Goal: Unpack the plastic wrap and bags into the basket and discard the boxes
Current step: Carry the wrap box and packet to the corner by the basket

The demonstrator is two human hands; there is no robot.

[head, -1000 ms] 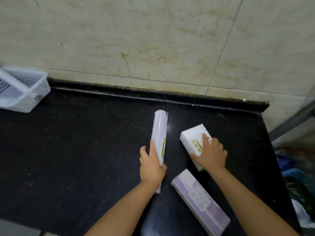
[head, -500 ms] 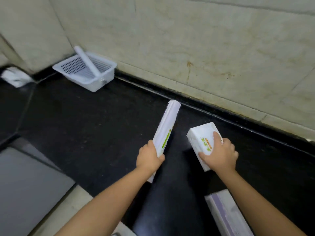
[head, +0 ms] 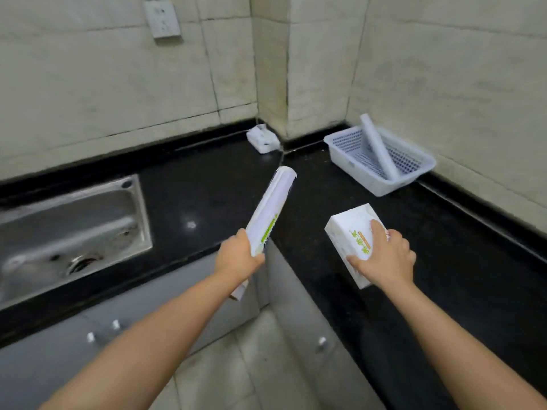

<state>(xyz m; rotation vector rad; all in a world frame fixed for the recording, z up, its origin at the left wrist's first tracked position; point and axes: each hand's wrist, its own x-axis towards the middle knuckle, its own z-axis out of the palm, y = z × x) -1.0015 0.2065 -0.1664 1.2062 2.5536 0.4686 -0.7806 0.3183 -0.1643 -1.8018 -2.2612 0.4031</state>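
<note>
Left of centre, your left hand [head: 238,255] has lifted the roll [head: 270,210] clear of the desk [head: 207,184], fingers wrapped tight round its lower end, where a second ago it lay flat. At lower right, your right hand [head: 384,258] now carries the white box [head: 349,229], fingers clamped across its top. At upper right, the basket [head: 349,161] has swung into view, one roll already leaning inside. You look set to drop both in.

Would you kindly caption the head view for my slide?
Left hand carries a roll, right hand a white box, toward a basket already holding one roll.
</note>
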